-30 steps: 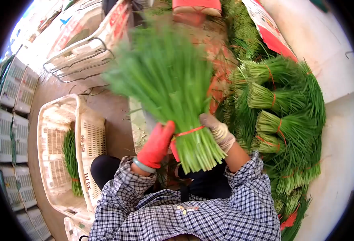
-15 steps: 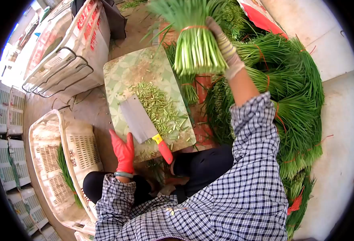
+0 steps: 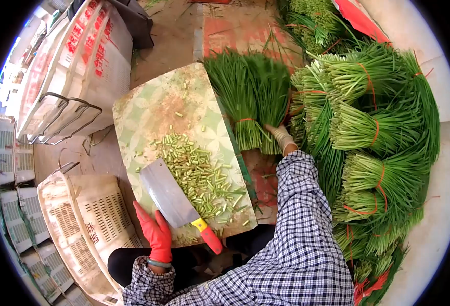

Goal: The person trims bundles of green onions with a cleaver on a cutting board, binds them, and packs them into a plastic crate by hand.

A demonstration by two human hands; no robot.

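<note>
My left hand point(image 3: 156, 233), in a red glove, has its fingers stretched out at the near left edge of the cutting board point(image 3: 140, 109), close to the cleaver. The cleaver point(image 3: 169, 194) lies flat on the board, its red and yellow handle toward me. Short cut stem ends point(image 3: 197, 173) are strewn beside the blade. To the right of the board, my right hand point(image 3: 281, 137), in a striped glove, grips the stem end of a bundle of green chives point(image 3: 271, 86). A second chive bundle point(image 3: 237, 94), tied with an orange band, lies against it on the left.
Several banded chive bundles point(image 3: 373, 125) are heaped on the right beside a pale wall point(image 3: 444, 168). On the left stand a white plastic basket point(image 3: 105, 209) and a larger white crate point(image 3: 82, 71) with red writing. More crates point(image 3: 10, 153) line the far left.
My right hand has brought the raised chive bundle down onto the floor right of the board, beside another bundle. My left hand stays near the cleaver. The view has shifted somewhat.
</note>
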